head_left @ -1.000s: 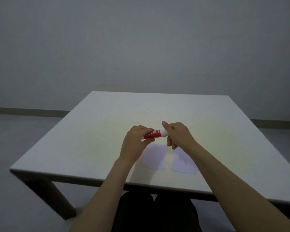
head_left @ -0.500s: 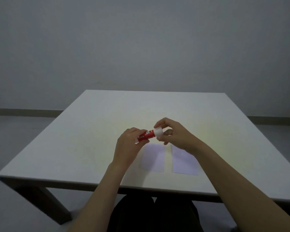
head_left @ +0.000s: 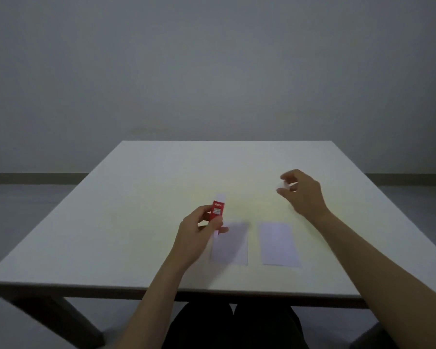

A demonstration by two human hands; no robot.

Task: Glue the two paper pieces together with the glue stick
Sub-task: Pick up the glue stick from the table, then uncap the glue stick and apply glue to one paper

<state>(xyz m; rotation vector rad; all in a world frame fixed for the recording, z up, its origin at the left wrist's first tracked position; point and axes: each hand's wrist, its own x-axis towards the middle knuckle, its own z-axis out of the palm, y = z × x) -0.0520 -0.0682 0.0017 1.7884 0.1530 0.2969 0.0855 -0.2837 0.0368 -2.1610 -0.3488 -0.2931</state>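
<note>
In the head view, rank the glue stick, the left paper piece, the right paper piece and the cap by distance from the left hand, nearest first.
1. Glue stick: held in the left hand.
2. Left paper piece: on the table just right of that hand, its corner under the fingers.
3. Right paper piece: further right, apart from the first.
4. Cap: pinched in the right hand, far right and further back.

Glue stick (head_left: 218, 209), red barrel: it is carrying a white label panel with small print and a line of white lettering above it, all too blurred to be read. Nothing else in view is showing any text, brand, number or sign.
</note>
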